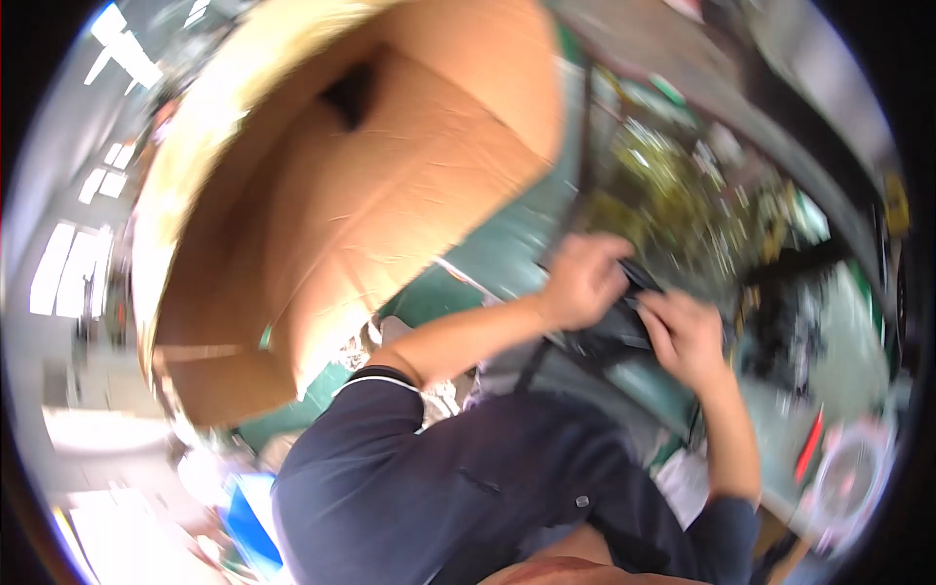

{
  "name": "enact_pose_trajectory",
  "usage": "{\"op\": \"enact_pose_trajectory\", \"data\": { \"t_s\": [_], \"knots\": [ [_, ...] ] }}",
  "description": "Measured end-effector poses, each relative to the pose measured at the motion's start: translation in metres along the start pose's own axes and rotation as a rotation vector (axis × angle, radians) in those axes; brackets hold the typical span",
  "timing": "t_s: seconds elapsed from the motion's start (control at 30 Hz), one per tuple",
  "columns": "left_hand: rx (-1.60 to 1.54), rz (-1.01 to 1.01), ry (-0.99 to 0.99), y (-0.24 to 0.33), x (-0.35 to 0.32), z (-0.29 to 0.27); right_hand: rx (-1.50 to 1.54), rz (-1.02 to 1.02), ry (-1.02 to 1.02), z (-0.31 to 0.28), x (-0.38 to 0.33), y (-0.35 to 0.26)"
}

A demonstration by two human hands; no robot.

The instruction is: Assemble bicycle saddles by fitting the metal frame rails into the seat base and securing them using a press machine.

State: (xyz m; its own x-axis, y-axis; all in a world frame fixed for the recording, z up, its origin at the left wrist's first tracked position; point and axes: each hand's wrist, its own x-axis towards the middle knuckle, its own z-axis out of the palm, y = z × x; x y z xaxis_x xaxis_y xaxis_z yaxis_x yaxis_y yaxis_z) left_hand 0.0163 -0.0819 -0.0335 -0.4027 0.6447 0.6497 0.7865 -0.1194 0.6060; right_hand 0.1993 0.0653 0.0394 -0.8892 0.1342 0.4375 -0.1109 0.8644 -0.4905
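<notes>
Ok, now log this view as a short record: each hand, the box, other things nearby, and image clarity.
left hand: grips a black item
right hand: grips the same item, fingers facing the left hand
left side: large open cardboard box
beyond hands: shiny yellow-green heap, contents unclear
lower right: red strip
clarity: motion-blurred

Bright fisheye view, motion-blurred
White glare fills the windows (60, 268) at left, shadow darkens the cardboard box (419, 166) inside, left hand (583, 280) and right hand (690, 336) blur, highlights streak the yellow-green pile (673, 185), edges bow toward black corners
</notes>
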Motion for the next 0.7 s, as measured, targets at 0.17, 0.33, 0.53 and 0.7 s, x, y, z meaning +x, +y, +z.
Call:
{"op": "enact_pose_trajectory", "data": {
  "t_s": [0.17,0.33,0.53,0.7],
  "knots": [
    [0.176,0.575,-0.120,0.005,0.015,-0.017,-0.079,-0.171,-0.040,-0.030,0.019,0.002],
    [0.301,0.277,0.094,0.034,0.013,-0.004,-0.349,0.081,0.240,-0.015,0.002,0.028],
    [0.227,0.180,-0.025,0.036,0.028,0.023,-0.220,0.370,0.296,0.028,-0.029,0.011],
    [0.273,0.163,-0.170,0.029,0.053,0.014,-0.199,0.518,0.452,0.036,0.012,0.006]
  ]
}}
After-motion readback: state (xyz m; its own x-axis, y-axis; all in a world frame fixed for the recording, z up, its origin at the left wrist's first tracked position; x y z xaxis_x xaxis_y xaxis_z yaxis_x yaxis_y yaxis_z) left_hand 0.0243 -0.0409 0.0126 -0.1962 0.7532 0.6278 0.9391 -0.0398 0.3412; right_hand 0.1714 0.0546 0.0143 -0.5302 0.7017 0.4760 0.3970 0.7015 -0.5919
